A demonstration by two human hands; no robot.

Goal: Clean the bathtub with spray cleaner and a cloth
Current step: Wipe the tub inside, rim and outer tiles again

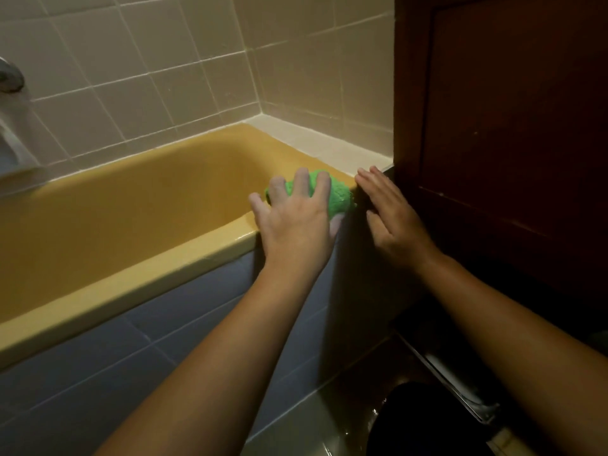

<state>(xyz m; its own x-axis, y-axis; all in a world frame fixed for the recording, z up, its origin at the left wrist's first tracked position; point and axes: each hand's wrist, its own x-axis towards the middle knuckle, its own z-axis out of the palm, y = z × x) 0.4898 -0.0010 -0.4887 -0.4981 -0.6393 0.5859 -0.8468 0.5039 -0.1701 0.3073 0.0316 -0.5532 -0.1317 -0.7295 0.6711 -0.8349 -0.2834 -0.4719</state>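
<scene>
1. nearest you, both your bare forearms reach forward from the bottom edge. the left one crosses the blue tiled side panel (131, 340), and the right one crosses a dark, shadowed corner.
2. below them lies the glossy floor tile (296, 432). to its right, a metal strip (454, 380) runs along the foot of the dark wooden door (510, 126).
3. the yellow bathtub (131, 274) sits above the blue panel, and its near rim runs from the left edge up toward your hands.
4. your left hand (296, 222) is over the near rim at the tub's right end. it is palm down, with the fingers spread and bent over the green cloth (339, 199), gripping it against the tub.
5. the green cloth is bunched into a lump at the right end of the tub, just inside the corner where the near rim meets the end rim. part of it is hidden under your fingers.
6. your right hand (391, 215) lies just beside the cloth, flat, with the fingers straight and close together, holding nothing. it rests on the dark edge between the tub and the door. you cannot tell whether it touches the cloth.
7. beyond the hands, a white ledge (312, 139) borders the tub's far right end.
8. farthest back, pale wall tiles (164, 60) cover 2 walls that meet in a corner, and a metal faucet (11, 77) shows at the left edge.
</scene>
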